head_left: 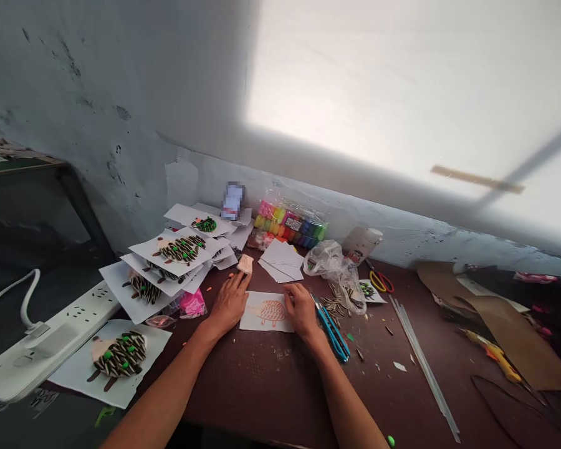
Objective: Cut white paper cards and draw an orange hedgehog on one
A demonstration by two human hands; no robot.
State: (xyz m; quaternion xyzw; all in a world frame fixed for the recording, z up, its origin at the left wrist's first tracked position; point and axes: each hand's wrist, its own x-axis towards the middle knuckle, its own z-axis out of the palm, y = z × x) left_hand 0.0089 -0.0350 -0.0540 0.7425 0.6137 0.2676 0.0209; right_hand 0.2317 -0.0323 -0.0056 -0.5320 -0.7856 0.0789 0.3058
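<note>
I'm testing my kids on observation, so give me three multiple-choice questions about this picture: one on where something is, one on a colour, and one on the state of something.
1. What lies between the left hand and the right hand?
A. A hammer
B. A sheet of paper with an orange hedgehog drawing
C. A coffee mug

2. What colour are the handles of the scissors beyond the right hand?
A. Yellow and red
B. Solid black
C. White

3. What is in the white power strip?
A. Nothing
B. Two phone chargers
C. One plug with a white cable

Answers:
1. B: the drawing shows between the hands.
2. A: the finger loops show both colours.
3. C: the cable runs from the plug.
</note>
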